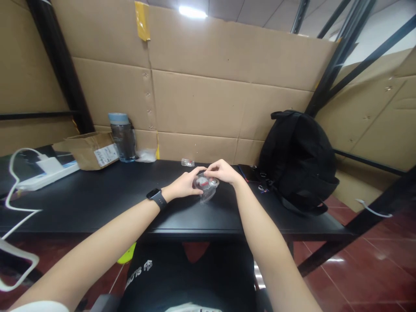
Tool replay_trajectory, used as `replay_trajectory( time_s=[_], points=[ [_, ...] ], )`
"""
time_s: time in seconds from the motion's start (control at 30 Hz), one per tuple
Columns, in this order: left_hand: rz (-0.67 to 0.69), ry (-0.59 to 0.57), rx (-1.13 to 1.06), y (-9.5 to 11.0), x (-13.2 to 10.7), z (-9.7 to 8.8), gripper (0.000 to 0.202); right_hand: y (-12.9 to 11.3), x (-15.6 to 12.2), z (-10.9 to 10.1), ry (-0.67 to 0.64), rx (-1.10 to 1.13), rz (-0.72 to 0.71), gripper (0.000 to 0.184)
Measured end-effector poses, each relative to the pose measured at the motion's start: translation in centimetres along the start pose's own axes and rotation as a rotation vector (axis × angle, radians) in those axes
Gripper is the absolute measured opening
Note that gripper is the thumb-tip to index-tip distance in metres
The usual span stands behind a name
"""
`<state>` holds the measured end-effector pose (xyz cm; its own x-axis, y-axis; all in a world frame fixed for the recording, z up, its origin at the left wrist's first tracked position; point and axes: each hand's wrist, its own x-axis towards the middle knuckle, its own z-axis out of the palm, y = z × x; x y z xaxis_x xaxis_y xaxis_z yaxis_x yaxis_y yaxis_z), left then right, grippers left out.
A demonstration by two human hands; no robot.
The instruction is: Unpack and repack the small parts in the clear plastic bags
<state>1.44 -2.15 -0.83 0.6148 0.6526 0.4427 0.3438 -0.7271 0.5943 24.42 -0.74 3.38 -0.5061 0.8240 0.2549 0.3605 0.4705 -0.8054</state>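
Just above the black tabletop (113,203), both hands meet at a clear plastic bag (207,193) with small red, white and metallic pieces inside. My left hand (186,184), a dark watch on its wrist, grips the bag's left side between thumb and fingers. From the right, my right hand (222,171) pinches the upper edge of the bag. The exact kind of the pieces in it is too small to tell. A second small clear packet (187,162) with something red in it lies behind the hands.
At the left are a white power strip (48,175) with a plugged-in charger, an open cardboard box (91,151) and a water bottle (122,138). A black backpack (297,160) stands at the right, small trinkets (262,189) beside it. Cardboard panels (201,104) wall off the back.
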Motion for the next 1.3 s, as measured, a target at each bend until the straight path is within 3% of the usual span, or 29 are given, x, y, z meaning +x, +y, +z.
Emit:
replay_trajectory(
  time_s=[0.13, 0.3, 0.57, 0.63, 0.8, 1.0, 1.3],
  points=[
    [-0.018, -0.012, -0.075, -0.6, 0.1, 0.3, 0.086, 0.5, -0.1, -0.5, 0.026, 0.065, 0.017, 0.03],
    [-0.029, 0.018, -0.143, -0.9, 0.1, -0.1, 0.073, 0.8, -0.1, -0.9, 0.068, 0.117, 0.03, 0.032],
    [-0.083, 0.249, -0.237, -1.3, 0.6, -0.4, 0.048, 0.5, 0.1, -0.7, 0.215, 0.093, -0.06, 0.037],
    [-0.089, 0.293, -0.277, -1.3, 0.8, -0.5, 0.048, 0.6, 0.2, -0.5, 0.232, 0.117, -0.085, 0.037],
    [-0.07, 0.37, -0.356, -1.4, 1.0, -0.7, 0.051, 1.0, 0.3, -0.1, 0.106, 0.122, -0.059, 0.046],
    [-0.085, 0.409, -0.397, -1.7, 1.2, -0.9, 0.056, 1.6, 0.8, 0.6, 0.249, 0.181, -0.043, 0.052],
    [-0.136, 0.588, -0.403, -2.6, 1.5, -2.0, 0.028, 2.0, 1.9, 2.1, 0.309, 0.305, -0.054, 0.036]
  ],
)
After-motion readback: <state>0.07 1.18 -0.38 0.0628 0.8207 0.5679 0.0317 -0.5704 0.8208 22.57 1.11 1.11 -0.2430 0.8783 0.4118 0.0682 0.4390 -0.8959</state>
